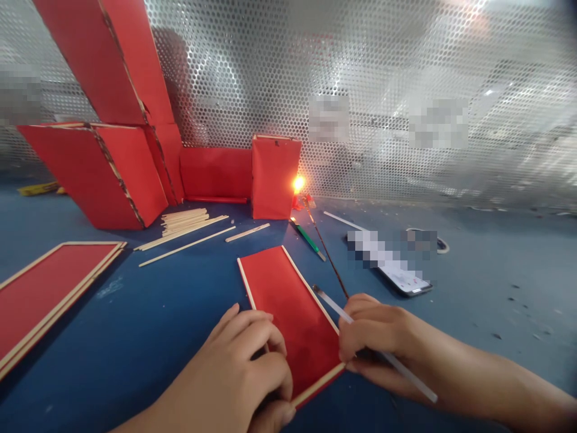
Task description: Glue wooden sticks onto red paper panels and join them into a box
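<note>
A red rectangular panel (288, 300) edged with pale wooden strips lies on the blue table in front of me. My left hand (252, 361) is closed over its near left side, fingers curled on the edge. At its right edge, my right hand (383, 337) grips a translucent glue stick (412, 379) whose tip is darkened. A thin dark rod (327, 252) runs from this hand towards a small flame (298, 183); whether the fingers hold it too, I cannot tell. The right hand's lower fingers touch or nearly touch the panel's corner.
Red box-like pieces (135, 162) stand at the back left, beside a smaller red box (274, 177). Pale wooden sticks (184, 222) lie piled before them. A green craft knife (309, 239) and a phone (396, 270) lie beyond my right hand. Another framed panel (54, 288) is at left.
</note>
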Demonstrator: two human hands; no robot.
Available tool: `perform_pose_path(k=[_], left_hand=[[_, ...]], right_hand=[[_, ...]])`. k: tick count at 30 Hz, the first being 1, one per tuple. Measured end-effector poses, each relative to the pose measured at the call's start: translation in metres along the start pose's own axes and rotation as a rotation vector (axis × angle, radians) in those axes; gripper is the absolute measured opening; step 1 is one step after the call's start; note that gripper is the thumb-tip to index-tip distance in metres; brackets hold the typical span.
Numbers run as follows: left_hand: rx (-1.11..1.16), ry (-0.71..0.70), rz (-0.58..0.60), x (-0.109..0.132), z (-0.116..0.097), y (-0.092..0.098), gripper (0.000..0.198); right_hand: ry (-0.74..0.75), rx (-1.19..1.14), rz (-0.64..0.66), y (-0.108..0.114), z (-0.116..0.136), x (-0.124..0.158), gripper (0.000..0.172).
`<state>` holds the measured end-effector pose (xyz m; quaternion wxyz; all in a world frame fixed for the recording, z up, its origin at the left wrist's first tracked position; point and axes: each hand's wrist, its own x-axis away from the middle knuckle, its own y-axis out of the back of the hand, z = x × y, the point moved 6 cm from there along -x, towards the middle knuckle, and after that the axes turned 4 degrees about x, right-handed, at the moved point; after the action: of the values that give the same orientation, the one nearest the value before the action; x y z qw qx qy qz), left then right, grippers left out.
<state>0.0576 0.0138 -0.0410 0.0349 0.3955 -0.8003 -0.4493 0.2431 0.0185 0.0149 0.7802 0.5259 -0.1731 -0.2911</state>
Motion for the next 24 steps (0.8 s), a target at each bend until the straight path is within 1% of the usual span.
perform_pose_path(k=[1, 4, 6, 8, 9, 10, 11, 13, 15, 17, 18, 20, 21, 23, 24], left_hand=[[-0.036, -0.039, -0.046, 0.001, 0.001, -0.001, 0.002], [-0.155, -0.212, -0.158, 0.004, -0.003, -0.006, 0.009], [-0.217, -0.273, -0.176, 0.003, -0.009, -0.006, 0.013], [-0.24, -0.231, -0.132, 0.0, -0.015, -0.003, 0.014], [-0.234, -0.206, -0.122, -0.002, -0.019, 0.002, 0.014], [-0.217, -0.194, -0.139, -0.004, -0.024, 0.009, 0.015], [-0.193, -0.194, -0.179, -0.005, -0.028, 0.019, 0.014], [-0.186, -0.115, -0.211, -0.009, -0.027, 0.039, 0.011], [-0.274, -0.068, -0.235, -0.013, -0.016, 0.063, 0.012], [-0.441, 0.009, -0.257, -0.017, 0.006, 0.09, 0.019], [-0.522, 0.072, -0.245, -0.019, 0.021, 0.102, 0.024], [-0.639, 0.222, -0.18, -0.018, 0.054, 0.121, 0.031], [-0.661, 0.266, -0.174, -0.016, 0.067, 0.129, 0.031], [-0.685, 0.324, -0.149, -0.011, 0.086, 0.137, 0.029], [-0.69, 0.345, -0.132, -0.009, 0.092, 0.139, 0.029]], right_hand=[[0.014, 0.029, -0.005, 0.001, 0.003, 0.0, 0.018], [0.063, 0.085, -0.018, 0.004, 0.013, -0.001, 0.02], [0.083, 0.102, -0.032, 0.006, 0.017, -0.001, 0.022], [0.088, 0.108, -0.071, 0.007, 0.018, 0.0, 0.023], [0.093, 0.102, -0.117, 0.009, 0.016, 0.001, 0.022], [0.105, 0.086, -0.176, 0.01, 0.014, 0.003, 0.022], [0.121, 0.063, -0.249, 0.011, 0.012, 0.006, 0.023], [0.151, 0.028, -0.414, 0.014, 0.003, 0.012, 0.031], [0.117, 0.073, -0.565, 0.016, -0.008, 0.017, 0.036], [0.046, 0.153, -0.671, 0.017, -0.018, 0.021, 0.035], [0.017, 0.186, -0.702, 0.018, -0.021, 0.021, 0.034], [-0.009, 0.217, -0.727, 0.02, -0.023, 0.021, 0.032], [-0.008, 0.217, -0.726, 0.02, -0.022, 0.021, 0.031], [-0.001, 0.203, -0.716, 0.02, -0.02, 0.02, 0.031], [0.004, 0.194, -0.709, 0.02, -0.019, 0.02, 0.031]])
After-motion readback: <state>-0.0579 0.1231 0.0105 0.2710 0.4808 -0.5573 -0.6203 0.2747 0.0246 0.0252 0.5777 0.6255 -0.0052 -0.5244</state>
